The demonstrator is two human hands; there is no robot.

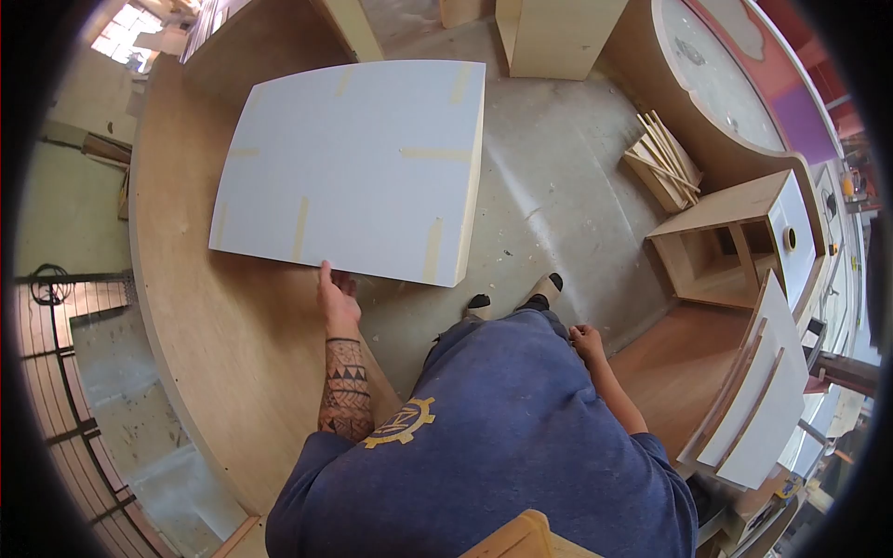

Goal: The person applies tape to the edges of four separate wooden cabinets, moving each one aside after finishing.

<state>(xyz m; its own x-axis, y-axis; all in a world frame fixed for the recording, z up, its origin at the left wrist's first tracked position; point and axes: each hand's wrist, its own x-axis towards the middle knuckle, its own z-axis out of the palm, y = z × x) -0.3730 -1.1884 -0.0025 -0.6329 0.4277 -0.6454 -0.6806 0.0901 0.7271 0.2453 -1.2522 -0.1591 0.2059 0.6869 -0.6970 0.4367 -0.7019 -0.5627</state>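
A large white panel [349, 177], with strips of pale tape on its face and a light wooden edge on the right, rests over a broad curved plywood surface [186, 307]. My left hand [338, 296] is at the panel's near edge; the thumb laps onto the white face and the fingers lie below the rim, partly hidden. Down beside my right hip hangs my right hand [586, 342], its fingers curled loosely and no object showing in it.
An open wooden cabinet [712, 246] stands at the right, near a bundle of thin wooden strips [662, 158]. White sheets [758, 391] lean at the lower right. A tall plywood box [558, 37] stands at the back. Grey concrete floor [530, 167] lies between.
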